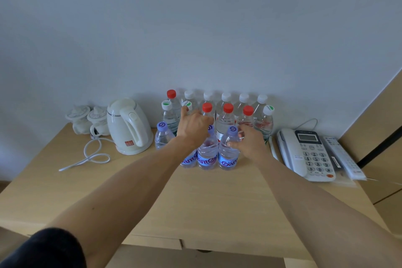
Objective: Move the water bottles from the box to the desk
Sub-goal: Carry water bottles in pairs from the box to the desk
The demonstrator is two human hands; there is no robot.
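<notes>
Water bottles point(217, 119) stand bunched upright at the back of the desk point(206, 198) by the wall — right hand point(250, 143) grips a purple-capped front bottle point(228, 150), left hand point(193, 126) curls over another's top — kettle point(130, 126) to the left, phone point(304, 152) to the right.

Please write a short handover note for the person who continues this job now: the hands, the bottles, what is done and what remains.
Left hand: rests over the front bottles, grip hidden.
Right hand: grips the rightmost purple-cap bottle, standing on the desk.
Done: many bottles stand in rows by the wall, between kettle and telephone.
Left: release this bottle; the box is out of view, so check it for more.
</notes>
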